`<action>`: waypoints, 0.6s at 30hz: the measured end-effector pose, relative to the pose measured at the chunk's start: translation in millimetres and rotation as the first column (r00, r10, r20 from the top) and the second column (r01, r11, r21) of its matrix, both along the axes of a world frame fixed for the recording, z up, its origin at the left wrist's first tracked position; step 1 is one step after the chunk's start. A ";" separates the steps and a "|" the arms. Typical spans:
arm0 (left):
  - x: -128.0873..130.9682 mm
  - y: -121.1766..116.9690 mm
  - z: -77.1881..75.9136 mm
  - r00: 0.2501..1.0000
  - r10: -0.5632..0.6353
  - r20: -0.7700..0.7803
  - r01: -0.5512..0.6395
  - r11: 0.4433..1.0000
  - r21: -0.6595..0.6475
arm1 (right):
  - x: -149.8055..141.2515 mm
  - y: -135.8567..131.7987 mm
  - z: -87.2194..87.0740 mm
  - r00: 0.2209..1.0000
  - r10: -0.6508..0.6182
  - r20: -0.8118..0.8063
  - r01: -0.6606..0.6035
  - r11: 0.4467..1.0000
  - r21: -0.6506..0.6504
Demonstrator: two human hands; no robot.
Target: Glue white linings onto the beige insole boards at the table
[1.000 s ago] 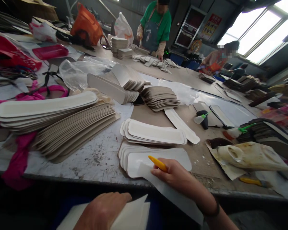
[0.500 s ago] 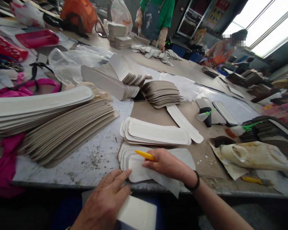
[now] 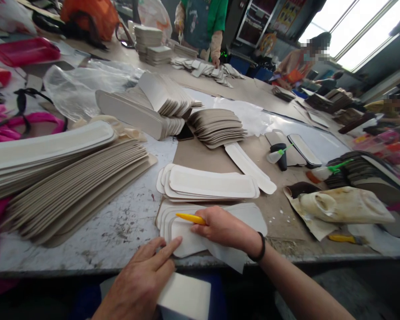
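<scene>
My right hand (image 3: 225, 229) is closed around a yellow tool (image 3: 190, 218) and rests on the near stack of white padded strips (image 3: 250, 213) at the table's front edge. A thin white sheet (image 3: 231, 258) hangs from under that hand over the edge. My left hand (image 3: 140, 280) lies with fingers stretched out, its fingertips touching the stack's near corner, and its palm over a white block (image 3: 186, 297) below the table edge. A second stack of white strips (image 3: 210, 183) sits just behind.
A big fan of grey strips (image 3: 76, 186) lies to the left, more grey stacks (image 3: 216, 126) behind. A glue-stained jug (image 3: 343, 206), small green-nozzle bottles (image 3: 280, 155) and dark pieces (image 3: 356, 171) are at right. A person in a green shirt (image 3: 203, 22) works at the far end, another person (image 3: 296, 66) at right.
My right hand with the yellow tool drew back onto the near stack, pulling the thin sheet with it. My left hand rose from below until its fingertips reached the stack's corner.
</scene>
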State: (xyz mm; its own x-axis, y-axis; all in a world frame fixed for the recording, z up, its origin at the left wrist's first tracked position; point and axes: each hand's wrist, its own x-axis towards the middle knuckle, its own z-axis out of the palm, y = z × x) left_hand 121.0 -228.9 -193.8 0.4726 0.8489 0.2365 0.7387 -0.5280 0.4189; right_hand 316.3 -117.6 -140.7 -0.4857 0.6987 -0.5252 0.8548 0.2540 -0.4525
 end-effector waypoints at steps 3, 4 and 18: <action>-0.6 0.1 0.0 1.000 -0.014 -0.006 0.014 1.000 0.013 | 0.0 0.4 0.8 1.000 0.016 0.004 -0.016 1.000 0.012; -0.8 0.3 0.4 1.000 -0.018 -0.005 0.018 1.000 0.004 | 0.1 0.4 0.9 1.000 0.019 0.003 -0.019 1.000 0.015; -5.4 9.3 -6.1 0.990 -0.093 -0.107 0.097 0.995 0.033 | 4.5 -13.6 17.8 0.984 0.066 0.164 -0.082 0.993 0.090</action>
State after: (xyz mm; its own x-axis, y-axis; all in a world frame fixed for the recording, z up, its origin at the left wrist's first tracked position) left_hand 115.6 -219.6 -199.9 0.5750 0.7901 0.2125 0.7232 -0.6123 0.3195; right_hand 320.8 -131.2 -122.9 -0.4529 0.7147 -0.5329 0.8915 0.3546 -0.2820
